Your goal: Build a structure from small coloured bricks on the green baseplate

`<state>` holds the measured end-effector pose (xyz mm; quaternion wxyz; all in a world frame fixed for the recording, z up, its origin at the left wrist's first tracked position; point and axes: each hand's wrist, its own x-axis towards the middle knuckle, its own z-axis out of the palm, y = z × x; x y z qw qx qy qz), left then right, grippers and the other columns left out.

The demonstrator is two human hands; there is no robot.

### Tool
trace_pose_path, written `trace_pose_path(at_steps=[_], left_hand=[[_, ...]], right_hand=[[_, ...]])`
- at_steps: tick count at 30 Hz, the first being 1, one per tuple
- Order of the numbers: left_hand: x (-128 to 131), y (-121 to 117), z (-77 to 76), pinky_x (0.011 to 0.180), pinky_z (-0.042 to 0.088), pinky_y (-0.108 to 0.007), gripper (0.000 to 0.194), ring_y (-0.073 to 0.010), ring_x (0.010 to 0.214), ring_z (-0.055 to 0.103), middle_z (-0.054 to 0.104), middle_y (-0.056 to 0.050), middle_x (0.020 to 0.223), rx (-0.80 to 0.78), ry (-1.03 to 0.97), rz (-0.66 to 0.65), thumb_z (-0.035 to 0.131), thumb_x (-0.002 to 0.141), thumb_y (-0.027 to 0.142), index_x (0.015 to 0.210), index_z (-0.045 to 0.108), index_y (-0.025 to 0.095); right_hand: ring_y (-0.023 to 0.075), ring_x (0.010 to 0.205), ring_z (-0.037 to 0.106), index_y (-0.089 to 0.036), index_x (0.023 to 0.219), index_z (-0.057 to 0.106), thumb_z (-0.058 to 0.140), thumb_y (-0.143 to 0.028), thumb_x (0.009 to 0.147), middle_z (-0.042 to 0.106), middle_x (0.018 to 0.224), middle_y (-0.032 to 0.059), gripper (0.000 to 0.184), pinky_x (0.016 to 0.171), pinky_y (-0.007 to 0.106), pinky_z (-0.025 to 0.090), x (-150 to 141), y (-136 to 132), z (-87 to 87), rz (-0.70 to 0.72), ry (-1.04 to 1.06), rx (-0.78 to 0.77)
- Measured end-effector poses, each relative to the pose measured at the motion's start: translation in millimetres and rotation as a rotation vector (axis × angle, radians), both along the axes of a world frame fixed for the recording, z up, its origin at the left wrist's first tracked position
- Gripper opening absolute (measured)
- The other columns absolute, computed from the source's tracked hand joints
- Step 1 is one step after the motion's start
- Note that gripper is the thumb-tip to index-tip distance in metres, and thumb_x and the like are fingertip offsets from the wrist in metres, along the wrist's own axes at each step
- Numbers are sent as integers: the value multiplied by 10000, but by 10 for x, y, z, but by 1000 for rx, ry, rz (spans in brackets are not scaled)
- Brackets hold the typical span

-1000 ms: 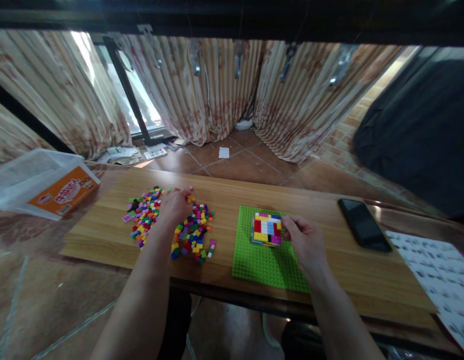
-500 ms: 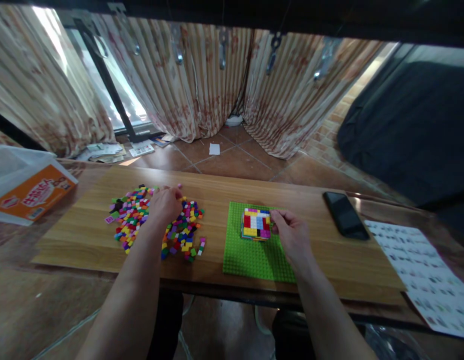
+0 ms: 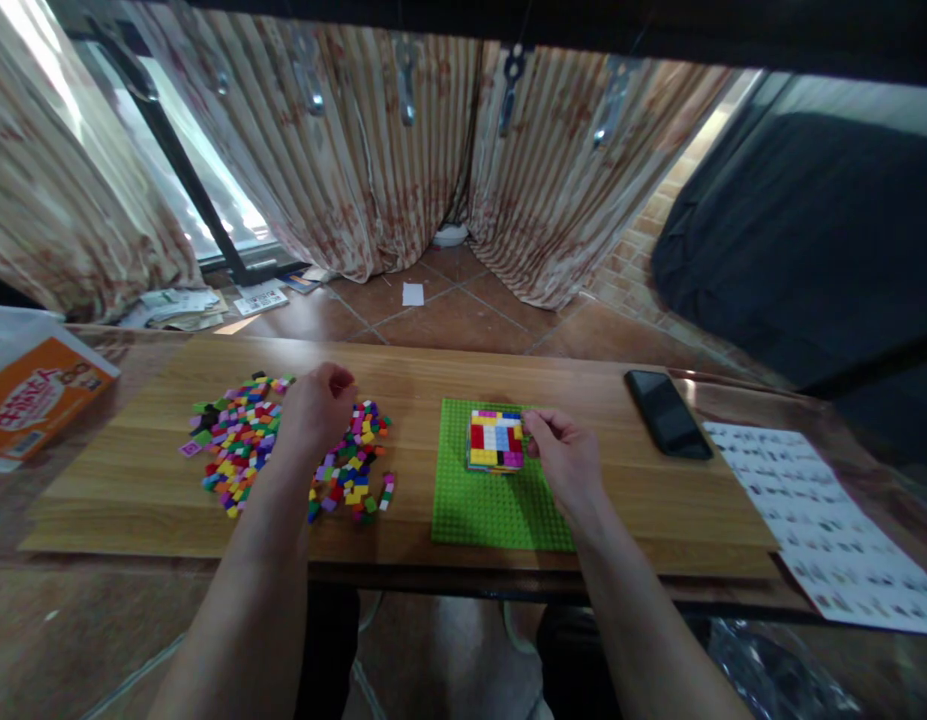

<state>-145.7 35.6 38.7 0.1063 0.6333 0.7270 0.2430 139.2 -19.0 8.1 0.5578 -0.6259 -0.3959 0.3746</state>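
Note:
My left hand [image 3: 319, 408] is closed, fingertips curled together, above the far side of a heap of small coloured toy bricks [image 3: 242, 430]. Whatever is in its fingers is hidden. On the green baseplate [image 3: 500, 515] stands a squarish, layered brick block [image 3: 496, 441]. Red, white, yellow, blue and magenta bricks form its top. Thumb and index finger of my right hand [image 3: 566, 452] are pinched at the block's far right corner, touching it. The remaining fingers of that hand are folded in.
Right of the baseplate lies a black phone [image 3: 667, 414]. A printed sheet [image 3: 827, 525] overhangs the wooden board [image 3: 628, 535] at its right end. An orange and white bag [image 3: 39, 395] stands at the left. Curtains [image 3: 388, 150] hang beyond the table.
The view has shifted slightly, so everything sits further left. A pink brick seen beyond my left fingertips no longer shows, and those fingers look more curled. My right hand stays at the block's corner.

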Motion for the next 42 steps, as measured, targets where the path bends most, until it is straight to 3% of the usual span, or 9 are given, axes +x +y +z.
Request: trace_pose_path(at_steps=[7,12,17,23,30,42], left_hand=[[537,-168,-145,686,565,-285,187,-168,760,673,709,-60,922,93,-483,-282,568,837,324,945,610,176],[758,-266,-195,591,564,-251,241,-135,685,667,693,-59,963,83,-709,-367,598,831,325,1020,596,175],[891,-364,-120,591,532,-236,189,-127,639,664,711,-33,855,42,-678,-483,580,826,227,1003,621,175],[1051,-468,-60,719,577,-289,282,-165,807,700,719,-67,1043,13,-703,-579,603,807,208,1086,634,187],[1125,-528,12,802,566,-320,315,-165,852,679,684,-71,1025,-1,-526,-677,559,827,131,1124,646,189],[1308,-528,-74,692,510,-293,310,-163,755,611,646,-65,944,83,-249,-633,584,816,135,1118,644,171]], right_hand=[[118,523,477,-172,719,692,670,-474,705,632,621,11,303,484,237,381,8,-1,-14,12,-45,14],[119,506,463,-176,725,699,650,-471,733,614,587,-6,299,492,249,359,27,-6,-27,39,-81,14],[118,514,463,-179,724,704,640,-453,751,621,596,-4,282,496,246,358,35,-4,-42,48,-75,24],[125,527,486,-184,715,708,642,-450,749,635,607,-2,276,516,252,380,59,25,-79,49,-108,45],[146,605,555,-188,739,709,624,-429,769,673,690,22,257,547,252,415,62,25,-92,60,-103,57],[165,685,633,-176,816,716,651,-439,761,721,770,41,277,633,273,484,45,15,-35,64,-142,70]])
